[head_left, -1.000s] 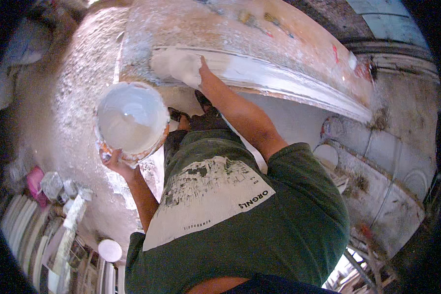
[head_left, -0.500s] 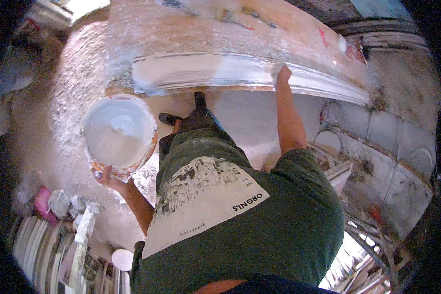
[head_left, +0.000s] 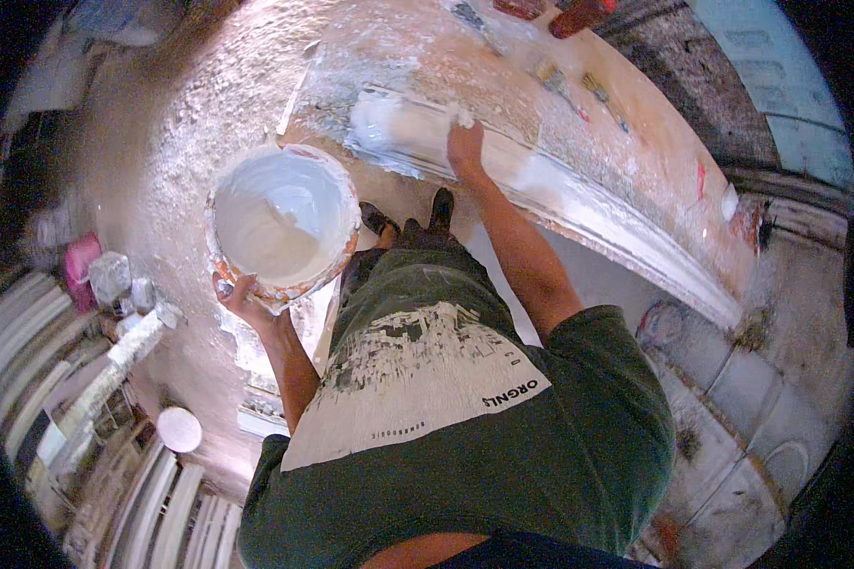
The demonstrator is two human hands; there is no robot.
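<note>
The right hand (head_left: 465, 147) has slid left along the moulding (head_left: 579, 194), grip pressing plaster; the left hand (head_left: 242, 299) still clasps the bucket (head_left: 280, 223).

The bucket (head_left: 282, 223) is white inside with an orange-stained rim. The moulding (head_left: 541, 180) is white with wet plaster, and the shirt (head_left: 465, 417) is dark green with a white print. At the left edge of the frame sits a pink container (head_left: 81, 261).

Both arms raised, hands apart

The left hand (head_left: 242, 296) is cupped with fingers curled upward, forearm bent at the elbow. The right arm stretches out nearly straight, the right hand (head_left: 465, 147) pressed palm-down, fingers together.
</note>
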